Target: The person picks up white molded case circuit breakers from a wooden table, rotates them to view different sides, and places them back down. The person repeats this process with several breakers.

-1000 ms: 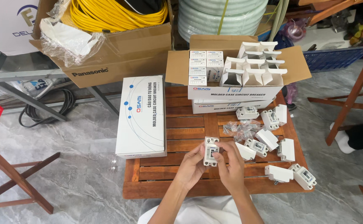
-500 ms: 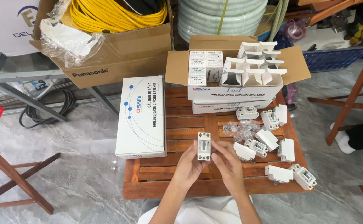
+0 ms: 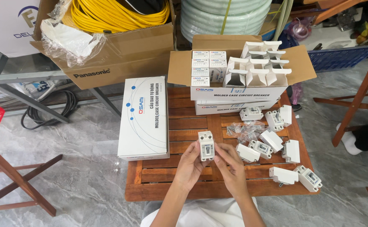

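At the left of the wooden surface [image 3: 179, 122] a long white carton [image 3: 144, 117] lies flat. At lower centre the left hand [image 3: 190, 164] and right hand [image 3: 230, 168] together grasp a white circuit breaker [image 3: 206, 146], now turned upright with its face to the viewer, tilted a moment ago. To the right lie loose breakers [image 3: 272, 141] below the open box [image 3: 238, 69].

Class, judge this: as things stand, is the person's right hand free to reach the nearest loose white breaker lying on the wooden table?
Probably yes. The right hand lies just beside that breaker with nothing between, though its grip shares the held breaker with the left hand.
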